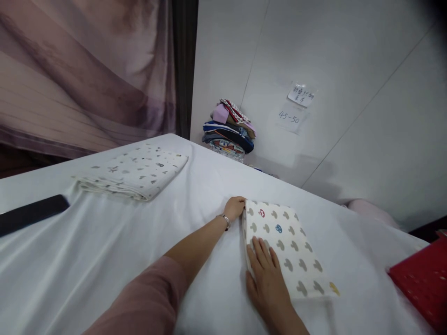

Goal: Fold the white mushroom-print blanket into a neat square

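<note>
A folded white cloth (295, 244) printed with mushrooms, mostly grey with a red, a blue and a yellow one, lies flat on the white-covered table (206, 288). My left hand (234, 208), with a bracelet at the wrist, is closed at the cloth's far left corner and appears to grip its edge; the fingertips are partly hidden. Resting flat on the near left part of the cloth is my right hand (267, 279), its fingers stretched out and the thumb lying by the left edge.
Another folded white cloth (139, 170) with small grey prints lies at the far left. A long black object (33, 214) is on the left, a red item (424, 279) on the right. Beyond the table edge, folded fabrics (230, 128) are stacked by the wall (314, 46).
</note>
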Demonstrator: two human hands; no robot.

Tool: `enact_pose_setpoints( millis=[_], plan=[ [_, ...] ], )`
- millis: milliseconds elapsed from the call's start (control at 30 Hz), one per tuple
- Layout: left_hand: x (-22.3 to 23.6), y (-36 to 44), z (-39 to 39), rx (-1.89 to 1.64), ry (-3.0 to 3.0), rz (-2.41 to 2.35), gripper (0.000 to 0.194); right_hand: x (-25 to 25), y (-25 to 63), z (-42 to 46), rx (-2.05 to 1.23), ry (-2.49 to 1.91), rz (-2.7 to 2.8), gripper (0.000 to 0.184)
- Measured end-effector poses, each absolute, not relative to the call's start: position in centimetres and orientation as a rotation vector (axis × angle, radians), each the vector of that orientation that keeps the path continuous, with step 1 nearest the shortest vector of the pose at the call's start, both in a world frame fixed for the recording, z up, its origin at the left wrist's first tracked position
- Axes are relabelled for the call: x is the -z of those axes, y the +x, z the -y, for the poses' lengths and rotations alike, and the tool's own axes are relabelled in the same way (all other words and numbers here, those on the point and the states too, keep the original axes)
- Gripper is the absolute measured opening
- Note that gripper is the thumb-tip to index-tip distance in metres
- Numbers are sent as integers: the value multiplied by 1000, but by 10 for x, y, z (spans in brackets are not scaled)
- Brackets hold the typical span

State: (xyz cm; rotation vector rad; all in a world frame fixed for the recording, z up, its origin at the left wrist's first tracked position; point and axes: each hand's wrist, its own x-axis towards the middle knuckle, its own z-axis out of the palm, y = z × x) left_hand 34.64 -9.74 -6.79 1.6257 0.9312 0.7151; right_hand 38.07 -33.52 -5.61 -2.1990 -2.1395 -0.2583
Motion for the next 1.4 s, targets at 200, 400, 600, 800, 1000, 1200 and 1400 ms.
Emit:
enact_pose_setpoints(
  millis=[200, 400, 600, 800, 1000, 1200, 1400],
  plan=[
    [73, 343, 93, -678, 1627, -835, 35, 53, 379, 335, 218, -2216, 2148, 61],
    [73, 336, 102, -722, 1633, -759, 35, 54, 379, 335, 218, -2211, 2153, 62],
    [74, 343, 95, -683, 1591, -893, 29, 51, 377, 334, 209, -2222, 2175, 65],
    [70, 345, 84, -583, 1489, -880, 29, 49, 378, 334, 179, -2217, 2202, 66],
    [65, 343, 79, -513, 1423, -836, 26, 49, 378, 334, 183, -2216, 2197, 66],
    [70, 347, 80, -539, 1441, -858, 29, 48, 377, 333, 177, -2212, 2186, 66],
    [74, 347, 83, -587, 1548, -899, 30, 48, 379, 333, 139, -2212, 2172, 66]
  ],
)
